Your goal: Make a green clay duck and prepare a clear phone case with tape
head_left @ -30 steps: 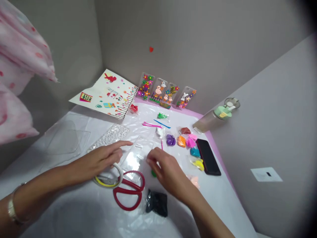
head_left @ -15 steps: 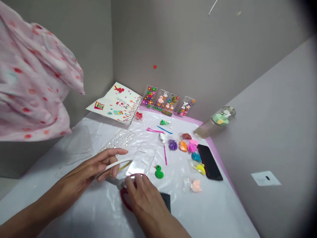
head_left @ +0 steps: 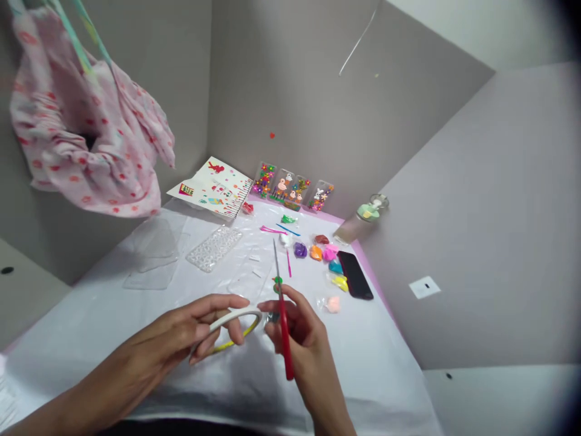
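Observation:
My left hand [head_left: 181, 333] is closed around a narrow roll of white tape [head_left: 232, 315] with a yellow inner ring. Close beside it, my right hand [head_left: 306, 336] grips red-handled scissors [head_left: 285, 342], their blades pointing up and away from me. The right fingertips are near the tape's edge; whether they touch it I cannot tell. Behind the scissors, a small green clay duck [head_left: 278, 282] is partly hidden. A clear phone case [head_left: 240, 284] lies beyond the tape, with small white strips [head_left: 255, 258] on it.
Bagged clay lumps, including a purple one [head_left: 300, 249], lie near a black phone [head_left: 356, 275]. Decorated phone cases [head_left: 285, 184] lean at the wall beside a drawn-on notebook [head_left: 213, 191]. A bottle [head_left: 351, 229] stands right. Pink cloth [head_left: 91, 145] hangs left; a patterned clear sheet [head_left: 214, 248] lies below.
My right hand has raised the scissors from the table and turned them upright beside the tape. The left hand still holds the tape. The camera view has shifted.

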### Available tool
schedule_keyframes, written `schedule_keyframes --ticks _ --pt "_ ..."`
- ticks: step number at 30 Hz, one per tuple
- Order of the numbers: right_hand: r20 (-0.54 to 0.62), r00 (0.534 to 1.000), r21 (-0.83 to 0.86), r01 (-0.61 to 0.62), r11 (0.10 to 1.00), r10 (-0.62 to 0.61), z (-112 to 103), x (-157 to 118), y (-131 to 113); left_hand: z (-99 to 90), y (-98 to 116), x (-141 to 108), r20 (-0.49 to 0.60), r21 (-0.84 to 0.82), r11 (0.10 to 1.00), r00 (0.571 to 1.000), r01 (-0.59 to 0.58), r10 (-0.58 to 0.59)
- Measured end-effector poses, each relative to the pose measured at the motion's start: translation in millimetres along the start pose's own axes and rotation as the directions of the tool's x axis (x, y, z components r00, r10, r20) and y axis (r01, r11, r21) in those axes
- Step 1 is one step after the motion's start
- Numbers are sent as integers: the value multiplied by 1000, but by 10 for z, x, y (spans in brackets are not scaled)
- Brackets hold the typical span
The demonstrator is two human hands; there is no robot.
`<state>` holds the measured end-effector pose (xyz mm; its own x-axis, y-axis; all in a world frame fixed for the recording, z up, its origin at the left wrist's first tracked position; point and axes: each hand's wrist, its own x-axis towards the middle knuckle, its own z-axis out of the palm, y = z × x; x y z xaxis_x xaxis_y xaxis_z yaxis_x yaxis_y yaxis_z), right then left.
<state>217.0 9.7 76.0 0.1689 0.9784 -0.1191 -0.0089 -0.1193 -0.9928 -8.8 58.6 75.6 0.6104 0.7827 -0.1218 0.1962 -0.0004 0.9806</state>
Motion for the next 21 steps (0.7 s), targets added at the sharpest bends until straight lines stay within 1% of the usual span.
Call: schedule_keyframes --ticks 1,3,5,10,17,21 --pt "34 999 65 -14 998 12 63 -54 -11 68 3 -40 40 -111 994 999 12 -8" --pt "82 996 141 -36 989 25 168 -145 -3 183 -5 -124 106 -300 953 994 46 -15" --pt "93 995 183 -47 982 30 231 -212 41 267 -26 -203 124 -372 926 992 61 -15" --pt "63 997 206 -55 977 43 250 -297 147 367 -64 -298 122 -390 918 992 76 -31" --pt "18 997 215 -76 974 74 254 -329 140 387 -50 -280 65 -331 942 997 58 -39" --pt "32 997 225 -73 972 68 242 -315 197 399 -124 -269 70 -330 939 995 96 -77"
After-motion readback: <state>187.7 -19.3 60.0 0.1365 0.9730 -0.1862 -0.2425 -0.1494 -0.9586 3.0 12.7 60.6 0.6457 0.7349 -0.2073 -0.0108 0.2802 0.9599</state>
